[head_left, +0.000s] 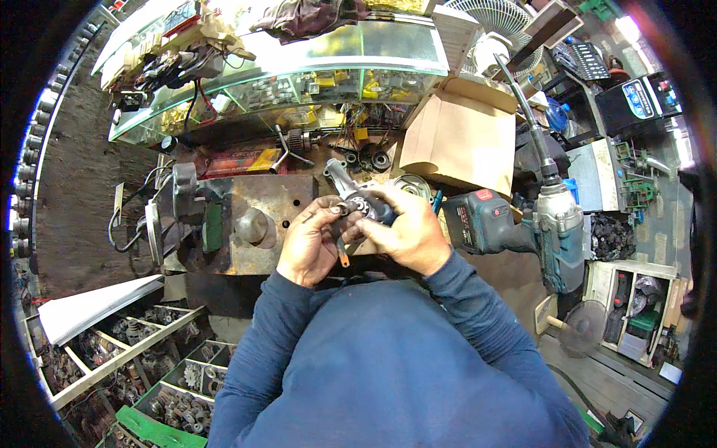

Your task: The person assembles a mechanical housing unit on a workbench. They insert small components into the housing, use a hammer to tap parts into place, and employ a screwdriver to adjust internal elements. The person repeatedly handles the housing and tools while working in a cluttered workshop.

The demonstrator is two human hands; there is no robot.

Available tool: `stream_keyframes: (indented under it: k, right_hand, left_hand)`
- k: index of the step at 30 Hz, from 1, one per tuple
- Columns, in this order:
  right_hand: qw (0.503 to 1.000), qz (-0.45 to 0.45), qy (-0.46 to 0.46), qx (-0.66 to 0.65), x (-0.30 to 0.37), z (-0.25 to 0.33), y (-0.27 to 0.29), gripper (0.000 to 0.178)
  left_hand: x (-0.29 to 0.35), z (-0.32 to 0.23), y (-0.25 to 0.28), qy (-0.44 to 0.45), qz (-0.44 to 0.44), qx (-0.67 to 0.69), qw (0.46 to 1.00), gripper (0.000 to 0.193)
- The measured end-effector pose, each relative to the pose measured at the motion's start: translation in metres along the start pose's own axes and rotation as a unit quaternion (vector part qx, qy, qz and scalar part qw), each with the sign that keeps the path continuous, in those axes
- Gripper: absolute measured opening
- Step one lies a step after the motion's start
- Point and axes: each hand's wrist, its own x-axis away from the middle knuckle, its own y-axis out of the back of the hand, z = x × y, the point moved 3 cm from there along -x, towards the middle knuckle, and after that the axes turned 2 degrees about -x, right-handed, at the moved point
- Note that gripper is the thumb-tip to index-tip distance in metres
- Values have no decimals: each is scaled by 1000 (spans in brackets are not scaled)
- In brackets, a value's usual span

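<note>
My left hand [308, 250] and my right hand [418, 231] meet in front of my body, over the near edge of the workbench. Both close around a small metal part [361, 204] with a round, shiny opening. Fingers cover most of it, so its exact kind is unclear. The left thumb and fingertips pinch at its left side, near a small dark round piece. My right fingers wrap its other side, where something dark shows. Just beyond the hands lie a grey metal arm-shaped casting [340, 176] and a round metal housing [413, 184]. A thin orange-tipped strip [343, 257] shows below the left fingers.
A cordless impact wrench [560, 231] is close on the right. Behind stand an open cardboard box [463, 138] and a glass display case [284, 89]. On the left are a rusty steel plate [224, 194] and a bench grinder [183, 187]; parts trays [134, 347] sit lower left.
</note>
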Motion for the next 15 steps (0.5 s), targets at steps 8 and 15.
stream_keyframes:
  k: [8,15]
  right_hand:
    - [976,-25,29,215,-1,-40,-13,53]
    - [967,-22,18,253,-8,-50,-31,43]
  left_hand:
    - [2,-26,21,-51,-22,-59,997,32]
    - [-3,-24,32,-16,-16,-54,998,27]
